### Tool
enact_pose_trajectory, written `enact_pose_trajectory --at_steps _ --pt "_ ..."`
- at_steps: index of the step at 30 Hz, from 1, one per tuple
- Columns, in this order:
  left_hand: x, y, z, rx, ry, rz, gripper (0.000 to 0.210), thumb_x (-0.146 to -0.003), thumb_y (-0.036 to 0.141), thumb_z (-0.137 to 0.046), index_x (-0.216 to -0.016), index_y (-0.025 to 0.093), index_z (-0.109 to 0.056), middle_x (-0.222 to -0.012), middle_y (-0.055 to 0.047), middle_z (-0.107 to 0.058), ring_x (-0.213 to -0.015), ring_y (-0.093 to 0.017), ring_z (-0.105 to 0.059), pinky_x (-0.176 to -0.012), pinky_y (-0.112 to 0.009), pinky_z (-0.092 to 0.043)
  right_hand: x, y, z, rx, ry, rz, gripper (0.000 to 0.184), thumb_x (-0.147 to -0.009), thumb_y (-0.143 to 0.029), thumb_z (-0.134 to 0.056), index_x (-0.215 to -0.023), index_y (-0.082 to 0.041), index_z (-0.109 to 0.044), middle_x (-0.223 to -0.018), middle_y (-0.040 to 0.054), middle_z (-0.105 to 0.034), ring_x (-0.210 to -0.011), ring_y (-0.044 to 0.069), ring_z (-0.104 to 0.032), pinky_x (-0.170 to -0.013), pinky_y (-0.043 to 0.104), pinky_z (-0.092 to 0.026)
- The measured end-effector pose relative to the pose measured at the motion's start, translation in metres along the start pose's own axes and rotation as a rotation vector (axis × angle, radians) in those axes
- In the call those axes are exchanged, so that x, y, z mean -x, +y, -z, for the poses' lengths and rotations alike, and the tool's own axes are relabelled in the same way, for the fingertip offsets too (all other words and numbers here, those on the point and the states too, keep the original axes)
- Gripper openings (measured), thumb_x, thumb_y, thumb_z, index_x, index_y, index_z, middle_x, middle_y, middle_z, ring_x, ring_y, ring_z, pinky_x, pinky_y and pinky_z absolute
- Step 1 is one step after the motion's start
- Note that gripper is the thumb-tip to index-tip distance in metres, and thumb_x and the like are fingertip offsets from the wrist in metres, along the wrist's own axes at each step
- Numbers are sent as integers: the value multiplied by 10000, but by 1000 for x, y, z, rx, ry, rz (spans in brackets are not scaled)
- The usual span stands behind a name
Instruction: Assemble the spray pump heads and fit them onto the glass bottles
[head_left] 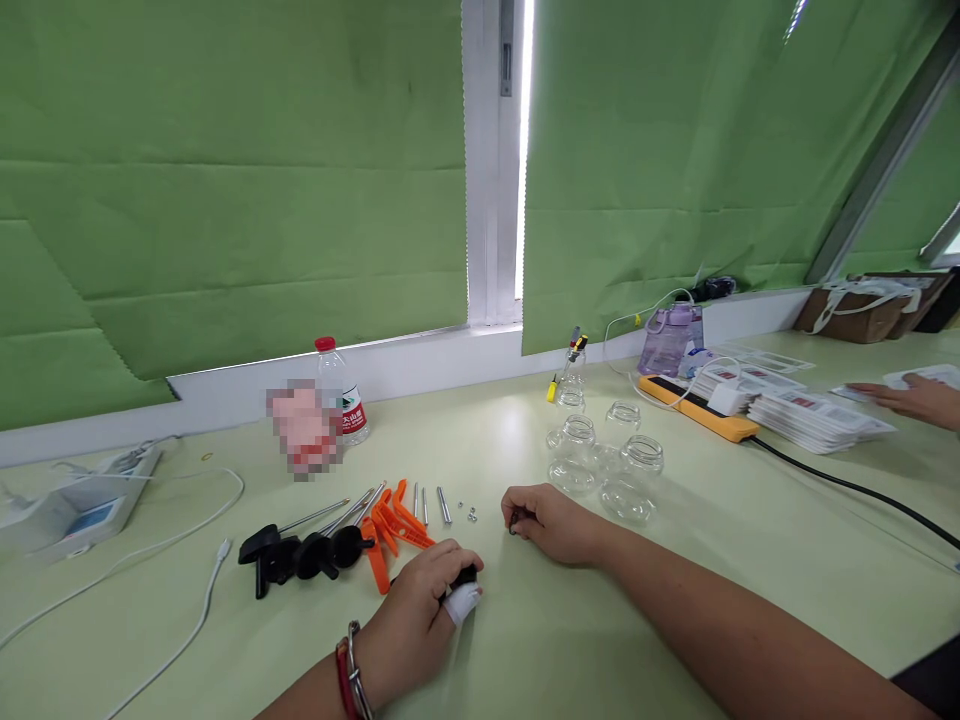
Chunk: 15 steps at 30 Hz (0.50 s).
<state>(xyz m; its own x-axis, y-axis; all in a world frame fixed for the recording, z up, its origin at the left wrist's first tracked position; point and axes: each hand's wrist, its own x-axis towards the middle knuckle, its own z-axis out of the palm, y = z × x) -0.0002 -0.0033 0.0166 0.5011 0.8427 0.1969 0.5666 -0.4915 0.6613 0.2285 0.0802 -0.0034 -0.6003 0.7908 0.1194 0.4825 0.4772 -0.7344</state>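
My left hand [416, 625], with a white wrap on its thumb, is closed around a black part [465, 576] that its fingers mostly cover. Just above the table, my right hand [555, 522] pinches a small dark piece [513, 522], too small to name. Left of my left hand lie several black knob-like parts [311, 555] with metal rods, beside a pile of orange plastic pieces [401, 520]. Metal pins [444, 505] and small nuts [472, 515] are laid out between the orange pieces and my right hand.
Several glass jars [577, 470] stand beyond my right forearm; another holds screwdrivers [576, 350]. A water bottle [352, 410] stands behind. Further right are an orange power strip [697, 408], stacked cards [814, 420] and another person's hand [915, 398]. White cables [202, 615] run along the left.
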Motion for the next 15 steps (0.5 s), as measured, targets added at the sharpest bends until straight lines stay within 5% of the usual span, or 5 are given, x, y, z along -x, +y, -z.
enact_pose_trajectory --at_steps 15 --pt "1 -2 0 -16 -12 -2 196 -877 196 -425 -1000 205 -577 -894 -43 -590 -824 -165 -550 -750 -280 -445 0 -5 -1 -55 74 -20 173 -768 -100 -459 -875 -196 -555 -742 -20 -560 -660 101 -483 -609 216 -392"
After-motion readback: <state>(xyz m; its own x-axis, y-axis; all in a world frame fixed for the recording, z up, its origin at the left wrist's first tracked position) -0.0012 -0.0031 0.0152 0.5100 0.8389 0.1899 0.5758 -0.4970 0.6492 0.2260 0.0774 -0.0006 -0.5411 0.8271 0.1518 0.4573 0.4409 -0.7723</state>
